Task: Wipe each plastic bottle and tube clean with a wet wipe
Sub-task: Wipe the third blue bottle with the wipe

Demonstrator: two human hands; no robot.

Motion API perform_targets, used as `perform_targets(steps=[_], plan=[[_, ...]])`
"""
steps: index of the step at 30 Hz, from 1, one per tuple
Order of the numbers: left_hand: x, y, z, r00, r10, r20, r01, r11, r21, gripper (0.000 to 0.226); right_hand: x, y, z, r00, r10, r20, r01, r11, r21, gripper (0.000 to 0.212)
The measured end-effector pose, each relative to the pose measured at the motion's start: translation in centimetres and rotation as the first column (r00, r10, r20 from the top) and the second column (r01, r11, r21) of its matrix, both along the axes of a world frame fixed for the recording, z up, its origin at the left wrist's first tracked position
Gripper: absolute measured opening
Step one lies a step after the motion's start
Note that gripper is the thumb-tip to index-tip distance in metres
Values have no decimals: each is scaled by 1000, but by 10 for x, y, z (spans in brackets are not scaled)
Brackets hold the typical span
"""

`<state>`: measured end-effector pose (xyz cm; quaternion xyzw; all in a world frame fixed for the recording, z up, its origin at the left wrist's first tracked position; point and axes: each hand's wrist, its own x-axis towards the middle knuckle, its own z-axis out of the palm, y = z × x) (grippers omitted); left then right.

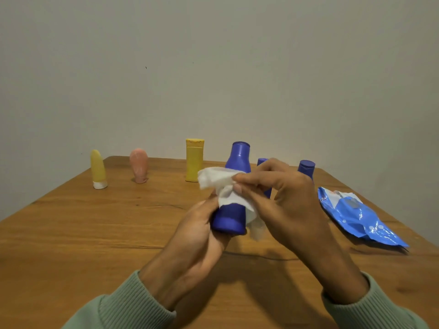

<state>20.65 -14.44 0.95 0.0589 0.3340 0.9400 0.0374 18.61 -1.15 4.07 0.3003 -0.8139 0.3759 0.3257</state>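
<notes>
hold: left hand grips blue bottle base | wipe: right hand pinches wet wipe at its waist | tip: rotate, stroke toward 12 o'clock; hidden back probably unwiped

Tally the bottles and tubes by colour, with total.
Blue: 3 (held bottle, half-hidden bottle, right bottle)
Yellow: 2 (yellow bottle, yellow tube)
Pink: 1 (pink tube)
Total: 6
</notes>
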Motion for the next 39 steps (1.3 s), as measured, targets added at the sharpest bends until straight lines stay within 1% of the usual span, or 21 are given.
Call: perform_targets(steps=[2,3,5,7,9,10,13,16,18,19,20,23,28,29,30,31,33,34,36,38,39], plan=[[2,1,-2,999,-27,-25,25,998,-62,40,-1,1,0,999,-41,-17,40,998,-50,23],[4,0,0,999,-37,-20,36,997,-61,42,-1,0,0,999,-44,-14,44,998,-47,24],[2,-4,1,999,-37,18,38,998,-51,41,2,-3,-1,999,-34,14,34,999,-6,27],[3,-5,3,997,-69,-22,68,996,-51,44,7,-7,-1,999,-20,45,18,999,38,32],[4,-5,3,995,-76,-67,71,995,-72,45,12,-11,-2,999,2,53,-6,997,79,30],[2,-4,2,995,-57,-83,49,995,-91,43,14,-14,-2,998,16,68,-23,995,96,27],[-1,-4,-1,999,5,-42,-11,989,-145,42,17,-18,-4,993,39,115,-56,987,149,18],[-4,-3,-3,1000,21,9,-20,994,-105,44,17,-17,-4,991,44,127,-69,977,200,18],[-5,-2,-3,999,22,34,-19,997,-80,37,17,-15,-3,991,50,120,-74,976,204,19],[-6,-2,-4,999,31,39,-28,997,-77,31,17,-14,-2,992,51,118,-74,977,200,19],[-7,-3,-4,999,39,27,-36,995,-92,26,17,-13,0,992,52,118,-76,976,202,19],[-9,-6,-6,998,56,-6,-56,979,-198,29,18,-10,5,988,77,135,-109,964,243,19],[-7,-7,-5,999,3,44,5,983,-181,38,20,-4,14,966,124,225,-190,935,299,20],[-8,-8,-5,998,-15,63,24,990,-141,41,21,-3,15,959,139,247,-212,929,302,20],[-8,-11,-4,994,-47,103,54,996,-73,47,21,-1,17,951,155,269,-237,921,308,20],[-8,-13,-2,989,-67,134,73,997,-35,54,22,1,18,941,169,295,-264,910,320,19],[-11,-19,1,989,-49,143,55,998,-37,62,21,6,21,918,181,352,-311,880,359,18],[-12,-22,4,992,-19,128,24,999,-39,62,20,10,22,912,180,369,-324,868,378,18],[-14,-25,9,994,38,104,-36,999,-24,51,19,18,26,916,159,369,-309,866,393,16],[-16,-29,13,992,63,110,-64,998,9,44,18,25,30,938,137,318,-249,906,343,14],[-16,-30,13,992,63,111,-64,998,5,44,17,27,32,952,127,280,-210,934,289,14]])
